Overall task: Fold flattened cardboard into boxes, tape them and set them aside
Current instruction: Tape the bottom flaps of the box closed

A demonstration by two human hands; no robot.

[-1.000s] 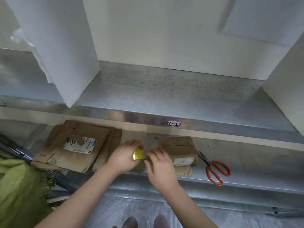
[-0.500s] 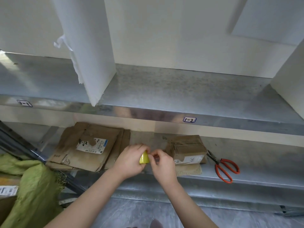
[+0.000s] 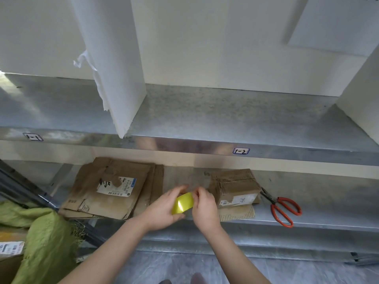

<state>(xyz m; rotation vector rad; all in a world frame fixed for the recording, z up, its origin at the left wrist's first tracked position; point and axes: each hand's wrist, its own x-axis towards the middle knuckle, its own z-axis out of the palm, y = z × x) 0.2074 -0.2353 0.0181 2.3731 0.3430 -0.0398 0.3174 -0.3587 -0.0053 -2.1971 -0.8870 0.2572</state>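
Glossy yellow tape roll (image 3: 183, 202); dull brown flattened cardboard (image 3: 90, 195) with white, blue-edged label (image 3: 117, 186); brown box (image 3: 235, 184); red-orange-handled scissors (image 3: 274, 202); olive-green cloth (image 3: 47, 234); grey speckled metal shelf (image 3: 225, 119).

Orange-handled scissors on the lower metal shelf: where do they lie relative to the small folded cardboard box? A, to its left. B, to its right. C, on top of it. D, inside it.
B: the orange-handled scissors lie flat on the lower metal shelf, to the right of the small folded cardboard box.
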